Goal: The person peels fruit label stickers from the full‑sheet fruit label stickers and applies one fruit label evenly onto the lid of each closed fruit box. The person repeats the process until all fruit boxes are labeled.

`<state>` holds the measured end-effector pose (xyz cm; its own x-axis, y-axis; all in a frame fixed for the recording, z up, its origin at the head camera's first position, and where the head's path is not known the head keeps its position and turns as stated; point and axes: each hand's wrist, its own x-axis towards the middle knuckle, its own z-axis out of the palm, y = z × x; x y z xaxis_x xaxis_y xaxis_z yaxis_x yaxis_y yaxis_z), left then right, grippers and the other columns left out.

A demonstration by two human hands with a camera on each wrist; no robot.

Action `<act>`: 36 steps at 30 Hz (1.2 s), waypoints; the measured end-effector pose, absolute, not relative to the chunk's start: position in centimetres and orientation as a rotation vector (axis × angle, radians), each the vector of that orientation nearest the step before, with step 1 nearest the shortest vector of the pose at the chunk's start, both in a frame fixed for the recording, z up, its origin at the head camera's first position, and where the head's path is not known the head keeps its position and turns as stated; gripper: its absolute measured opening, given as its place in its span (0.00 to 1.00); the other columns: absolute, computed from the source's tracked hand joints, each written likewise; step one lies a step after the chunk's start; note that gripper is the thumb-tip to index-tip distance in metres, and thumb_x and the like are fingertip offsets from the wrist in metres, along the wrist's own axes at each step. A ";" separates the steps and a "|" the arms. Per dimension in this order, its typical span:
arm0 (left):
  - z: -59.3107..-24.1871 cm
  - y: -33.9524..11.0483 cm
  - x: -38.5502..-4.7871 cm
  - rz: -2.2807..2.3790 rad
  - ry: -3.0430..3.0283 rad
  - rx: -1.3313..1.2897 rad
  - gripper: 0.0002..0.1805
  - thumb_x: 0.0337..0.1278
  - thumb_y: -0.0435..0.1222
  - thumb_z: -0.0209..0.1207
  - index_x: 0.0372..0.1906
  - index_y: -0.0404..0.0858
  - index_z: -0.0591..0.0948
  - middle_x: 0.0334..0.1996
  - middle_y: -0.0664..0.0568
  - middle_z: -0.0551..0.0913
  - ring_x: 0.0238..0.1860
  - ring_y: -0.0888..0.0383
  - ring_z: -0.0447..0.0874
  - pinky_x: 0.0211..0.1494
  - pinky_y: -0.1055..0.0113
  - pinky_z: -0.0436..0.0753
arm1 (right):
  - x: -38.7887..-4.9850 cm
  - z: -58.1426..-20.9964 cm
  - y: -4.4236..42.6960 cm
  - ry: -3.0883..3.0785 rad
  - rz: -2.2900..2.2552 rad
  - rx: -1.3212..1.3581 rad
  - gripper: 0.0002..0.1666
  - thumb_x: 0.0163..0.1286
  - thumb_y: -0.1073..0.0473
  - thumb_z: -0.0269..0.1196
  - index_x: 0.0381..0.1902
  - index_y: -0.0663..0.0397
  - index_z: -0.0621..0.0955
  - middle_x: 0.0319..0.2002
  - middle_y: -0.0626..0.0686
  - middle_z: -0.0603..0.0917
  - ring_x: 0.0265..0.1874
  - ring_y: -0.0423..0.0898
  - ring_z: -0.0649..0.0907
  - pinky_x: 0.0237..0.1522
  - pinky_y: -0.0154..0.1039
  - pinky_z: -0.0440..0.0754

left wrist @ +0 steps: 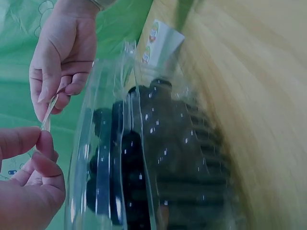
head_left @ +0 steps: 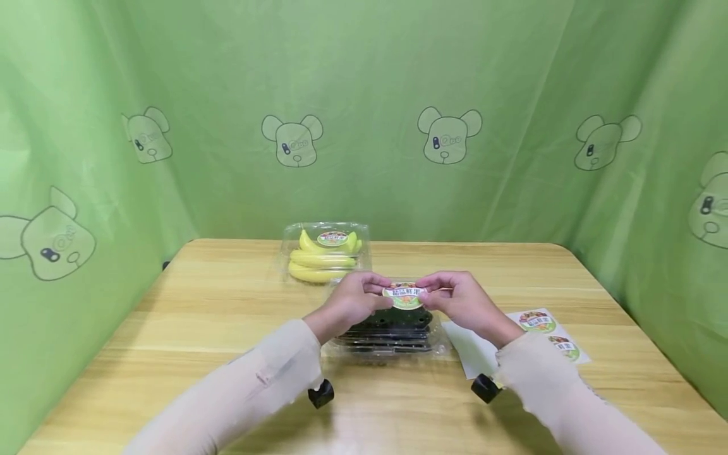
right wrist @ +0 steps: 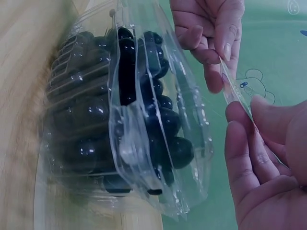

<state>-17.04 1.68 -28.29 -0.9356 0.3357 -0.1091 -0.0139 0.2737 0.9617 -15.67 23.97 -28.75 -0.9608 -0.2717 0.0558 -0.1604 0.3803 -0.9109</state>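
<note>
An oval fruit sticker (head_left: 405,295) with a colourful print is stretched between both hands. My left hand (head_left: 354,300) pinches its left edge, and my right hand (head_left: 457,300) pinches the right edge. Both hands hover just over a clear plastic clamshell box (head_left: 387,347) of dark, round, grape-like fruit (right wrist: 91,110). In the right wrist view the sticker (right wrist: 232,88) appears nearly edge-on, apart from the box lid. The box's lid looks closed.
Behind and left stands another clear box (head_left: 364,243) with yellow bananas (head_left: 321,260) and an oval sticker (head_left: 332,238) on its lid. A white sticker sheet (head_left: 474,347) with more oval labels lies at the right, partly under my right forearm. Green curtains surround the wooden table (head_left: 216,303).
</note>
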 end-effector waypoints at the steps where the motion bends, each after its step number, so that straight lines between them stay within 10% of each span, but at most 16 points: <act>1: -28.3 1.5 -17.1 1.697 2.279 0.299 0.17 0.50 0.27 0.67 0.48 0.34 0.81 0.38 0.51 0.84 0.36 0.57 0.82 0.38 0.67 0.83 | -15.7 -28.8 23.8 2.524 -1.643 -0.395 0.17 0.66 0.68 0.63 0.52 0.71 0.78 0.40 0.60 0.83 0.38 0.51 0.86 0.41 0.39 0.85; 22: -28.0 -0.7 -16.9 1.388 2.633 0.469 0.18 0.46 0.30 0.72 0.46 0.34 0.84 0.35 0.50 0.85 0.27 0.60 0.81 0.27 0.69 0.82 | -16.5 -29.3 21.3 2.552 -1.575 -0.429 0.17 0.61 0.72 0.66 0.48 0.73 0.80 0.36 0.58 0.83 0.32 0.47 0.85 0.34 0.35 0.85; 36: -28.2 -1.0 -17.1 1.244 2.770 0.512 0.14 0.46 0.33 0.72 0.41 0.36 0.86 0.32 0.53 0.86 0.34 0.57 0.81 0.42 0.63 0.80 | -16.9 -29.5 20.4 2.653 -1.473 -0.465 0.14 0.60 0.71 0.67 0.45 0.70 0.82 0.33 0.55 0.83 0.31 0.47 0.84 0.32 0.35 0.85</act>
